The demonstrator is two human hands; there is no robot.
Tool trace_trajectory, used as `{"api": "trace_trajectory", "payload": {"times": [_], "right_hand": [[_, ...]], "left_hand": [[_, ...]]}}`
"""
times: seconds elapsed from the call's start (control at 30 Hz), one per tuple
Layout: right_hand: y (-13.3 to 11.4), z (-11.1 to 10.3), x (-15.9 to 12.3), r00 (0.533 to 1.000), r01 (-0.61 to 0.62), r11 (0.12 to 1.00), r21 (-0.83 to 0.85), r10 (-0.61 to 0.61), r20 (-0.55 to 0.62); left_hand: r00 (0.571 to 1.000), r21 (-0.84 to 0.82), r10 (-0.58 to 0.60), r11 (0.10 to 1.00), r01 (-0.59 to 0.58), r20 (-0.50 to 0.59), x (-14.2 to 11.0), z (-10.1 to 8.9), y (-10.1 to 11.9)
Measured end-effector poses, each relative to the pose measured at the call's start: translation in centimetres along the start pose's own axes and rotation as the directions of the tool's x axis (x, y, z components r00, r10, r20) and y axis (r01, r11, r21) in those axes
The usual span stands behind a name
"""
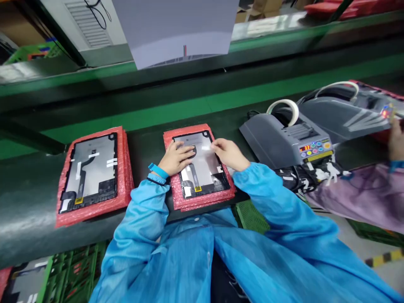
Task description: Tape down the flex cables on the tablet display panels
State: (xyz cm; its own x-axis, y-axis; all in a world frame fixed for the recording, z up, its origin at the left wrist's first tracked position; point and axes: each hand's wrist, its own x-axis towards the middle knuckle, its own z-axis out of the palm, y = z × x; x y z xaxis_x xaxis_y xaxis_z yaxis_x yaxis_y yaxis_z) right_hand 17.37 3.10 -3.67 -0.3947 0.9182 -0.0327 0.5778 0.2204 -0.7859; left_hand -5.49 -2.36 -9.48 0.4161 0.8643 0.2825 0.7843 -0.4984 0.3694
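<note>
A tablet-like panel (202, 168) with a grey back, black flex cable and white tape strips lies on a stack of red bubble-wrap sheets (202, 201) in front of me. My left hand (176, 158) rests flat on the panel's upper left, fingers spread, a blue band at the wrist. My right hand (229, 153) sits at the panel's upper right edge, its fingers curled and pressing near a white tape strip (205, 147). A second panel (91, 170) lies on another red bubble-wrap stack (91, 210) to the left.
A grey tape dispenser machine (284, 141) with a white tape roll (285, 110) stands to the right, a second one (344, 107) behind it. Another person's hand (396, 141) and purple sleeve (362, 195) are at far right. Green crates (72, 269) sit below the table edge.
</note>
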Motion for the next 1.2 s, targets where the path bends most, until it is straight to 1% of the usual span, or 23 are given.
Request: {"api": "trace_trajectory", "payload": {"times": [0.07,0.13,0.27,0.37,0.6,0.77,0.83,0.93,1.0,1.07,1.13,1.2], "right_hand": [[-1.0,1.4,2.0,0.992,-0.014,0.987,-0.158,0.033,0.118],[-1.7,2.3,3.0,0.979,-0.022,0.957,-0.29,0.08,0.19],[-2.5,3.0,3.5,0.962,-0.052,0.892,-0.449,0.166,0.217],[-2.9,3.0,3.6,0.956,-0.049,0.859,-0.51,0.189,0.226],[-3.5,3.4,3.6,0.961,0.017,0.812,-0.583,0.149,0.235],[-3.9,3.8,3.3,0.96,-0.007,0.798,-0.603,0.175,0.221],[-4.0,3.9,3.3,0.965,-0.03,0.791,-0.612,0.183,0.19],[-4.0,3.5,3.6,0.974,-0.09,0.764,-0.639,0.201,0.103],[-3.7,2.9,3.6,0.976,-0.138,0.754,-0.642,0.213,0.04],[-2.7,1.8,2.8,0.98,-0.179,0.779,-0.6,0.198,-0.036],[-0.7,0.5,0.8,0.98,-0.196,0.864,-0.465,0.151,-0.132],[2.1,-1.0,-2.5,0.965,-0.16,0.965,-0.208,0.109,-0.238]], "left_hand": [[1.0,0.006,0.002,1.0,-0.002,0.014,-0.2,0.2,-0.1],[1.0,0.007,0.001,1.0,-0.001,0.023,-0.3,0.3,-0.2],[1.0,-0.006,-0.002,1.0,0.002,0.024,-0.4,0.5,-0.3],[1.0,-0.017,-0.008,1.0,0.009,0.021,-0.4,0.5,-0.3],[1.0,-0.032,-0.021,0.999,0.022,0.02,-0.4,0.5,-0.1],[0.999,-0.035,-0.026,0.999,0.027,0.018,-0.3,0.5,-0.1],[0.999,-0.031,-0.027,0.999,0.027,0.019,-0.3,0.5,-0.1],[0.999,-0.03,-0.029,0.999,0.029,0.02,-0.4,0.5,0.0],[0.999,-0.03,-0.039,0.999,0.04,0.019,-0.4,0.4,0.1],[0.998,-0.026,-0.059,0.998,0.06,0.017,-0.3,0.3,0.2],[0.997,-0.02,-0.07,0.997,0.071,0.015,-0.2,0.3,0.2],[0.998,-0.011,-0.063,0.998,0.063,0.002,-0.2,0.2,0.2]]}}
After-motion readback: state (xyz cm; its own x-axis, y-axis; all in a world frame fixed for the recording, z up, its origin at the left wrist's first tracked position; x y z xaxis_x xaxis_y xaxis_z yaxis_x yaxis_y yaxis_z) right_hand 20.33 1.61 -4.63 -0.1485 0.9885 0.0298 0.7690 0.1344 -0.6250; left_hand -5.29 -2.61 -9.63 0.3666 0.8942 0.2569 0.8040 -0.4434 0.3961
